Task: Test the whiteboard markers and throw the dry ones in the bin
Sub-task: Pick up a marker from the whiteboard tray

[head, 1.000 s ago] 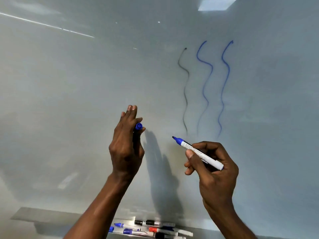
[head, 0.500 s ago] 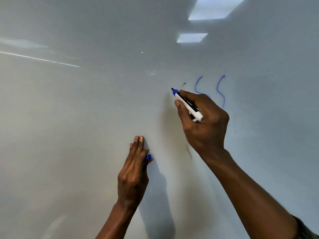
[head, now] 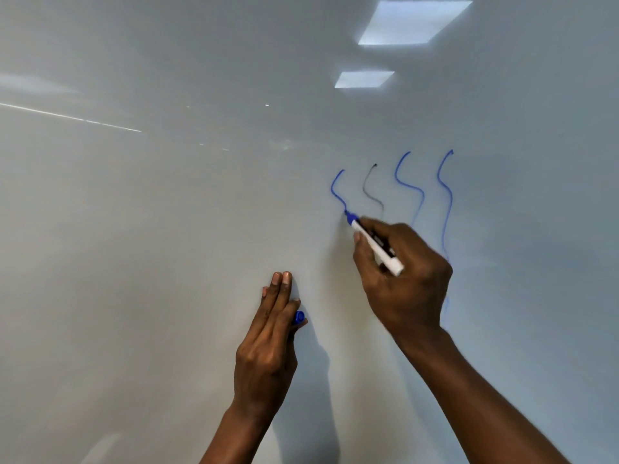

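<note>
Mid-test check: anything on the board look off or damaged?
Nothing damaged or spilled. The grey stroke is pale and fades out downward, unlike the solid blue stroke at the tip of the marker in the right hand; the grey suggests a drying marker.

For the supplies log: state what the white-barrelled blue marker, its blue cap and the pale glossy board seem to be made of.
White-barrelled blue marker: likely plastic, smooth, evenly coloured with dark label. Round blue cap, held in the left hand: likely moulded plastic, slight sheen. Pale glossy board: hard gloss coating, mirrors ceiling lights; core cannot be told.
</note>
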